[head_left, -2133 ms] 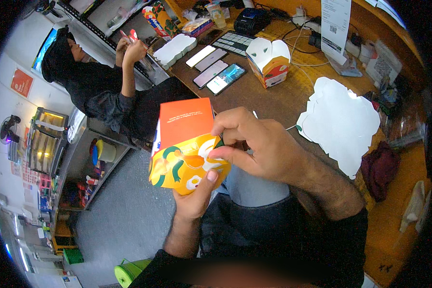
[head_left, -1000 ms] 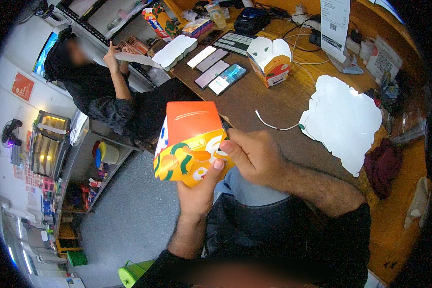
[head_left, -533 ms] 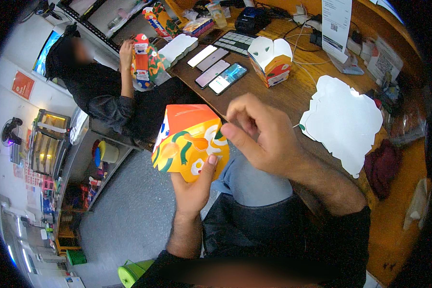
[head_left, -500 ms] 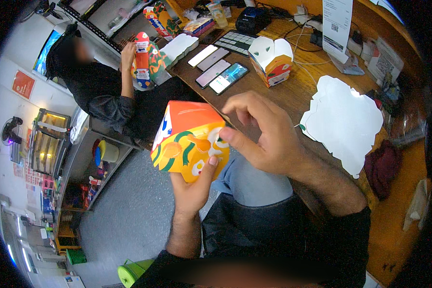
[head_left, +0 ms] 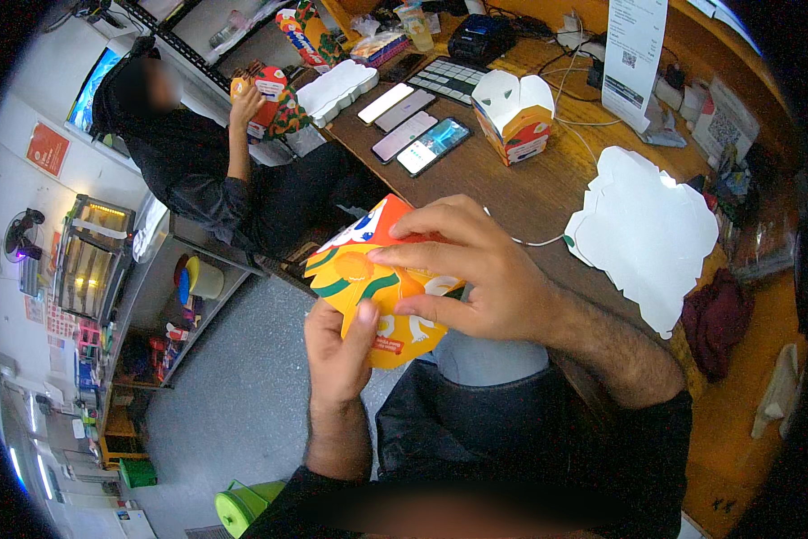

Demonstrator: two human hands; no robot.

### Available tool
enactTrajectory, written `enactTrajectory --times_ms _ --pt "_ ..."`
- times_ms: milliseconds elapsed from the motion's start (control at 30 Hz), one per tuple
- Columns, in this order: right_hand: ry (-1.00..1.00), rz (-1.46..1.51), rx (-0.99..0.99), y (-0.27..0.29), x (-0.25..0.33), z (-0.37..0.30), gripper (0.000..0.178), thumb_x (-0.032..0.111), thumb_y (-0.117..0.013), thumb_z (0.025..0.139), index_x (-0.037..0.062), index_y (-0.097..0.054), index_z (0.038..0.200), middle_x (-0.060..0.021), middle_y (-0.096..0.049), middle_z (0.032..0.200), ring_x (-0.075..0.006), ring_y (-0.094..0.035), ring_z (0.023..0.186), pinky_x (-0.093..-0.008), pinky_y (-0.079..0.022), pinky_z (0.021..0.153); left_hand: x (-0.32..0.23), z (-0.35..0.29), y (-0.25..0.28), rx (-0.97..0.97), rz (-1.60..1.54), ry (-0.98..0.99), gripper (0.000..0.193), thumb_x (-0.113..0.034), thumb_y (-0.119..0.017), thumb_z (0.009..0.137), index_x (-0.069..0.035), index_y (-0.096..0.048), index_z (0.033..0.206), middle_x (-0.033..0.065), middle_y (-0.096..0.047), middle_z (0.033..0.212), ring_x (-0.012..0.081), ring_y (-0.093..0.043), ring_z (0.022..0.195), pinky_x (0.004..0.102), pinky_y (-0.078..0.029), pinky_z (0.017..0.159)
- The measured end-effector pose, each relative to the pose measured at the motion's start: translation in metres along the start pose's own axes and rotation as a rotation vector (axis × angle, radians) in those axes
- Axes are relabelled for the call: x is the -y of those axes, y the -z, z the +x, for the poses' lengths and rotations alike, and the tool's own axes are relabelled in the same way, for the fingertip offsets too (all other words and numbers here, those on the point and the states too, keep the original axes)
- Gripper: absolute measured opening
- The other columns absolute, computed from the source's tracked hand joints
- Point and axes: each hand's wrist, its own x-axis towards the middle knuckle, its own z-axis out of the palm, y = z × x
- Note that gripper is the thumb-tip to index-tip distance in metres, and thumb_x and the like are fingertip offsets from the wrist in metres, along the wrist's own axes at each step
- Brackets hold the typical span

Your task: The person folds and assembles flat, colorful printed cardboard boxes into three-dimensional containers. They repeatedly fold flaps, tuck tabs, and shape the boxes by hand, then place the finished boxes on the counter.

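Note:
A yellow and orange printed paper food box (head_left: 332, 269), part folded, is held up over my lap. My left hand (head_left: 337, 352) grips its lower left edge, thumb on the printed face and the other fingers mostly behind. From the right, my right hand (head_left: 485, 269) closes over the box, its fingers and thumb pressing on the printed side. A similar box (head_left: 514, 126), standing upright with its white flaps open, is on the table beyond my right hand. Flat white carton blanks (head_left: 642, 234) lie on the table to the right.
At the far left, a person (head_left: 184, 171) in dark clothes handles a red patterned carton (head_left: 274, 106). Several phones (head_left: 433, 145), a keypad (head_left: 444, 79), a black device (head_left: 480, 38) and cables are on the table (head_left: 485, 193). A green bin (head_left: 235, 512) stands on the floor.
The printed box has tilted and turned in my hands, showing more of its yellow lower side. My right hand has come left, its raised fingers now laid across the box.

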Motion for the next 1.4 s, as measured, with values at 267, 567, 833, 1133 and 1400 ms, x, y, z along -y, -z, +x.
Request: enactTrajectory --times_ms 267,567,833,1133,1400 --pt "0.023 -0.158 -0.011 0.005 0.003 -0.002 0.051 0.029 -0.089 0.088 0.0146 -0.079 0.136 -0.0083 -0.064 0.12 -0.0302 -0.059 0.11 -0.044 -0.05 0.099 -0.009 0.001 -0.011 0.111 0.36 0.037 0.03 -0.002 -0.065 0.11 0.004 -0.062 0.139 0.012 -0.076 0.126 0.0178 -0.073 0.115 0.033 -0.058 0.099" --pt "0.041 -0.062 -0.071 0.0 -0.002 -0.002 0.044 0.022 -0.09 0.085 0.0137 -0.083 0.128 -0.0064 -0.072 0.123 -0.0301 -0.063 0.114 -0.0435 -0.052 0.099 -0.002 0.003 -0.018 0.052 0.251 -0.038 0.046 0.005 -0.07 0.103 0.003 -0.059 0.147 0.0133 -0.07 0.14 0.0208 -0.068 0.129 0.0383 -0.052 0.114" --pt "-0.106 0.152 -0.013 -0.003 -0.004 -0.005 0.02 0.014 -0.086 0.089 0.005 -0.083 0.107 -0.009 -0.075 0.102 -0.0291 -0.07 0.097 -0.0425 -0.056 0.087 -0.007 0.009 -0.01 0.055 0.397 0.066 0.045 -0.001 -0.075 0.102 0.003 -0.062 0.145 0.0098 -0.078 0.123 0.0147 -0.075 0.105 0.0285 -0.061 0.09" --pt "-0.109 0.219 -0.016 0.002 -0.009 -0.003 0.023 0.009 -0.084 0.093 0.0049 -0.085 0.115 -0.0111 -0.078 0.099 -0.0258 -0.073 0.094 -0.0381 -0.057 0.084 -0.013 0.011 -0.006 0.036 0.324 0.262 0.027 -0.01 -0.074 0.106 0.001 -0.067 0.13 0.0073 -0.079 0.104 0.0058 -0.071 0.071 0.0191 -0.053 0.052" --pt "-0.076 0.198 -0.001 -0.001 -0.011 -0.006 0.029 0.009 -0.084 0.094 0.0061 -0.084 0.123 -0.0092 -0.078 0.096 -0.0237 -0.07 0.09 -0.0378 -0.054 0.08 -0.019 0.011 -0.002 0.129 0.197 0.243 0.03 -0.005 -0.072 0.106 0.003 -0.067 0.135 0.0092 -0.078 0.118 0.0058 -0.07 0.085 0.0192 -0.054 0.066"
